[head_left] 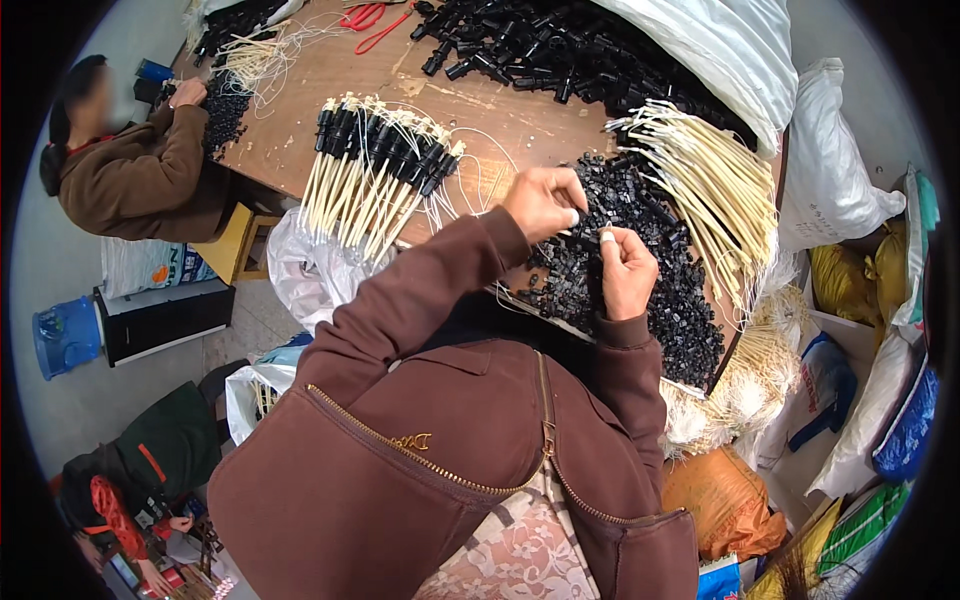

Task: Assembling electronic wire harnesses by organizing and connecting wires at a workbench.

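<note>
My left hand (543,205) is closed in a pinch over the heap of small black plastic pieces (640,300). A short pale tip shows just below its thumb, too small to name. Close by on the right, my right hand (627,272) also pinches with thumb and forefinger; what it grips is too small to make out. Cream-coloured thin tubes with white wire ends (700,185) lie in a bundle beyond the right hand. To the left of my hands rests a row of cream tubes with black plastic fittings (385,165) on their ends, trailing thin white wires.
Larger black fittings (530,45) are heaped at the far side of the wooden table (300,80), beside a white sack (720,50). Red-handled scissors (365,20) lie far left. A person in brown (140,175) works at the left. Sacks (840,160) stand at right.
</note>
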Available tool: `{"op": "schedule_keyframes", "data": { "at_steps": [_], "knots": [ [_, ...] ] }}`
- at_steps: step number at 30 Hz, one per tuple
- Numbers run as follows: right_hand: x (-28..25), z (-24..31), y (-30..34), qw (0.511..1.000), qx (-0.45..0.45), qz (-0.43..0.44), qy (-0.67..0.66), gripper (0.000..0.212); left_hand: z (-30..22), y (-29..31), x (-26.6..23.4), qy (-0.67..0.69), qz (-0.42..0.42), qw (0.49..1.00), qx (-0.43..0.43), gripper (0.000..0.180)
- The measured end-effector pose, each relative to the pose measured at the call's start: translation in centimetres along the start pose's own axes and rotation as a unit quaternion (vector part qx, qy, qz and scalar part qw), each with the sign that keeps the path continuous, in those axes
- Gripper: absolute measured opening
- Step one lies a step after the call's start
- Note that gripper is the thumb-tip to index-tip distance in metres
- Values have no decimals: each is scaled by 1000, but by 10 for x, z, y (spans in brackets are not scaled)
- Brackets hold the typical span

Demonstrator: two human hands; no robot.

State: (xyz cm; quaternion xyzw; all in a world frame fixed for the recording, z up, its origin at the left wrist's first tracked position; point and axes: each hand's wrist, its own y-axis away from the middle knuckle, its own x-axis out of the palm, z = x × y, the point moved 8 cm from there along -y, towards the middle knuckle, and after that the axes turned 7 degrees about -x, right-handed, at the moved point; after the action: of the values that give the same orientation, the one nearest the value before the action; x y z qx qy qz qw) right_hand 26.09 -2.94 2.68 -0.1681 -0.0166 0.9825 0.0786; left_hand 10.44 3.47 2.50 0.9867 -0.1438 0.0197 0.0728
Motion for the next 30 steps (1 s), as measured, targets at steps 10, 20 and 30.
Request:
{"op": "schedule_keyframes", "data": {
  "at_steps": [10,20,30],
  "knots": [
    [17,62,26,908,-278,-81,303,14,4,24,10,-35,-14,997,-62,17],
    [2,62,26,960,-213,-37,179,10,-28,32,-2,-179,-90,978,56,12],
    [-5,13,9,965,127,84,-212,10,-71,35,20,-377,-33,871,314,21]
  ]
}}
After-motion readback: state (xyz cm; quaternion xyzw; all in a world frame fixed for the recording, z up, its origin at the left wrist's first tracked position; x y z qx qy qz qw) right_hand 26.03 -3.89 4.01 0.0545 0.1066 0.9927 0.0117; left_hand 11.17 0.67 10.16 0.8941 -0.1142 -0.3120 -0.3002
